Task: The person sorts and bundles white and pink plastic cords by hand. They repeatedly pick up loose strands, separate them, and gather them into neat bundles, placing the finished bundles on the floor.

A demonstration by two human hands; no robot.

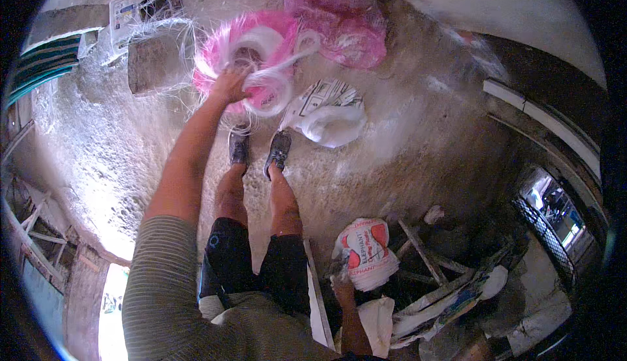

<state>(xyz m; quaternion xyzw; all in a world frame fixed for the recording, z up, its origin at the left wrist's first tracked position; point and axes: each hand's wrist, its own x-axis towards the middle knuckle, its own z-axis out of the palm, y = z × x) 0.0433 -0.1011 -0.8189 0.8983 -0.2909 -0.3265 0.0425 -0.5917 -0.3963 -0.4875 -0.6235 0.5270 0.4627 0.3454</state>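
Observation:
My left hand (233, 84) reaches far forward, its fingers closed around part of a coil of glossy white fibre strands (264, 40). The coil lies on a bright pink plastic sheet (210, 51), and loose strands fan out around it. Back near my right hip, my right hand (343, 289) grips the lower left edge of a white sack (371, 260) with red print. Its fingertips are dim and partly hidden there. Just right of the coil rests a white bag with dark print (326, 109), crumpled on the ground in front of my shoes.
Another pink plastic bundle (339, 18) lies beyond the coil. A grey block (153, 64) and a pale container (125, 18) stand at the far left, with stray strands over them. Timber pieces (424, 253) and white wrapped material (457, 302) crowd the lower right.

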